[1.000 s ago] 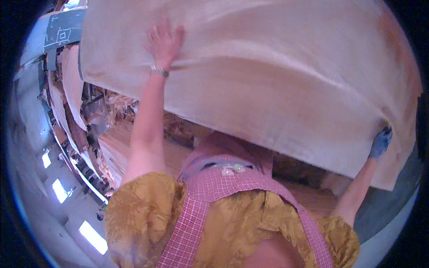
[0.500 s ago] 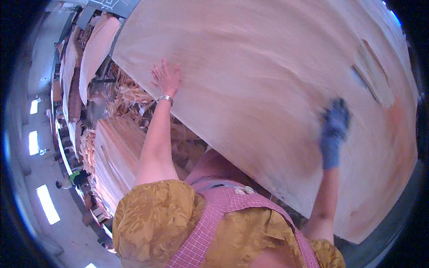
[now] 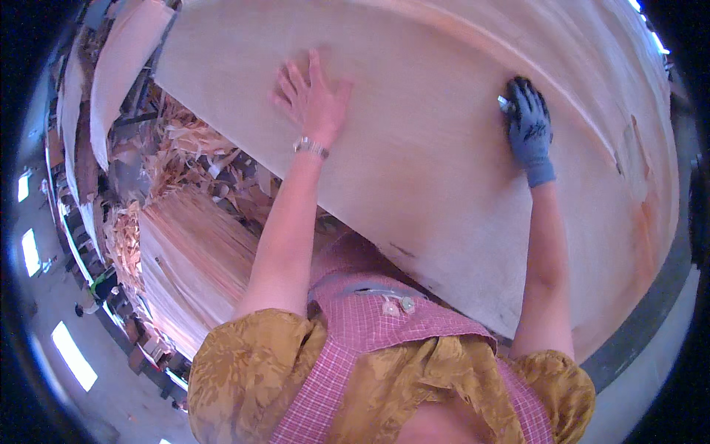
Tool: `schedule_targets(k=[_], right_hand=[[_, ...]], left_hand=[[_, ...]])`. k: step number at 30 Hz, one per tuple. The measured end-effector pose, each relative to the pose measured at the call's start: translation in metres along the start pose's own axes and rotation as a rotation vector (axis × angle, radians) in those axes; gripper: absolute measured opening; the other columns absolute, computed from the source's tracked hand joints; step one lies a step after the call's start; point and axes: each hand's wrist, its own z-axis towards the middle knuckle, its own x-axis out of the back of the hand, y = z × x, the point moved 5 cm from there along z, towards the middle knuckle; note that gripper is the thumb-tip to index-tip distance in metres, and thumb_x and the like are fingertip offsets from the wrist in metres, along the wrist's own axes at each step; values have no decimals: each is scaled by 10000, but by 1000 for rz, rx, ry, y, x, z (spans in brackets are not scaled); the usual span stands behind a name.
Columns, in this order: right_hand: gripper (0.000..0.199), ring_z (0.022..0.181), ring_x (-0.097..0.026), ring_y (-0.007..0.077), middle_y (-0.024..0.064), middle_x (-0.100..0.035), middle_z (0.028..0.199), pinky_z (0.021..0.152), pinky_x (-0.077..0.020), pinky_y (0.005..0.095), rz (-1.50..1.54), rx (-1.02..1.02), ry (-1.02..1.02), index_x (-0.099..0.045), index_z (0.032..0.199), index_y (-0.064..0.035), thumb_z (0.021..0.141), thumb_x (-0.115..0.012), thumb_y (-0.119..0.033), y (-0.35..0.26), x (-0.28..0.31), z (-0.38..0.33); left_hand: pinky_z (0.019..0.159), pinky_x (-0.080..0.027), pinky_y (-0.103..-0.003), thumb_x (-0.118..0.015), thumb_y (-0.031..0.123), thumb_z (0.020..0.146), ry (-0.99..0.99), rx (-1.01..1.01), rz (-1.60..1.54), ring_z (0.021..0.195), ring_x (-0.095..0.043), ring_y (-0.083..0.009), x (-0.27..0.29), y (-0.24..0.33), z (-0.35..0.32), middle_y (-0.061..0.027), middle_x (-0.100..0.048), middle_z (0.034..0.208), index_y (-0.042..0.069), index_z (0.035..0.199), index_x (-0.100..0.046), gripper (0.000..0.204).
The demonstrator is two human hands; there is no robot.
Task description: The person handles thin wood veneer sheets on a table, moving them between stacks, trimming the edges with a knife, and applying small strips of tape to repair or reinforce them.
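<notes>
Workshop floor down the left, grey and streaked with bright patches of light. Nearest of all, mustard-yellow sleeves [image 3: 251, 370] and a pink checked apron [image 3: 370, 333] along the lower edge. Just beyond, on the left, a stack of veneer sheets [image 3: 192, 259], pale and finely grained, its long edge running toward the lower left. Above that, a tangle of wood scraps and shavings [image 3: 177, 148], crowding the gap between stack and sheet.

Filling the upper middle and right, a large thin veneer sheet [image 3: 444, 163], tilted, lower edge slanting from upper left down to lower right, close over the apron. Little open room under that edge on the left; more on the right, where a dark band of floor curves past the sheet's far corner. Reddish stains near the right edge of the sheet.

Left hand [image 3: 314, 100] bare, wristwatch [image 3: 310, 148] on, fingers spread and palm flat on the sheet near its left edge, arm stretched straight up. Right hand [image 3: 529, 126] in a blue glove [image 3: 536, 144], fingers curled together against the sheet further right, something small and pale at the fingertips, not clear what. Right arm extended too, elbow nearly straight.
</notes>
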Motion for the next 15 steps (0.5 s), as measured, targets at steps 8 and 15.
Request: schedule_targets(k=[8,15], right_hand=[[380,1250,-492,351,188,-541,1336,1075,-365,446,-2,27,73,-558,1289,-66,937,-516,-203,39,-23,85],[342,1217,-517,352,195,-567,1291,1039,-396,452,-193,-32,36,-589,1218,-37,938,-507,-215,32,24,72]], left_hand=[[1077,-124,-717,-468,655,872,32,-50,72,1426,-213,-414,-30,28,124,-197,-279,1539,213,1496,-314,780],[1055,-376,-518,-525,517,909,165,-227,115,1306,-439,-332,-5,66,141,-210,-464,1405,62,1369,-472,649]])
